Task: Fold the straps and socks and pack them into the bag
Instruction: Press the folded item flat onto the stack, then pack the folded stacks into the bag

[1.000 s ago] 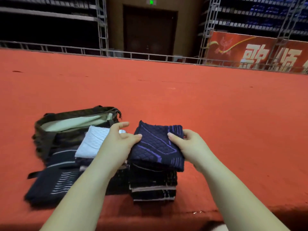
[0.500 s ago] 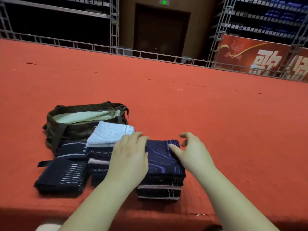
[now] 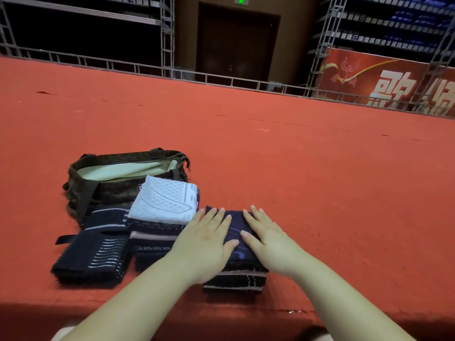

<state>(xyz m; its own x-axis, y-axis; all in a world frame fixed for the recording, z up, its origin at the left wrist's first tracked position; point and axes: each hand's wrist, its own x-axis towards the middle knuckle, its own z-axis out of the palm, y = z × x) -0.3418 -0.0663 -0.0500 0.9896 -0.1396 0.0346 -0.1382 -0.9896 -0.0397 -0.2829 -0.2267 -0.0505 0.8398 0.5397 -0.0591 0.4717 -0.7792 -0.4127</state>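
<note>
navy folded sock (image 3: 235,232) atop stack | left hand (image 3: 205,242) flat, pressing it | right hand (image 3: 268,239) flat, pressing it

Matt red felt-like cloth is covering the desk (image 3: 320,180). The socks (image 3: 163,200) at ten o'clock are looking knitted and textured; the bag (image 3: 103,190) is showing coarse woven fabric.
</note>
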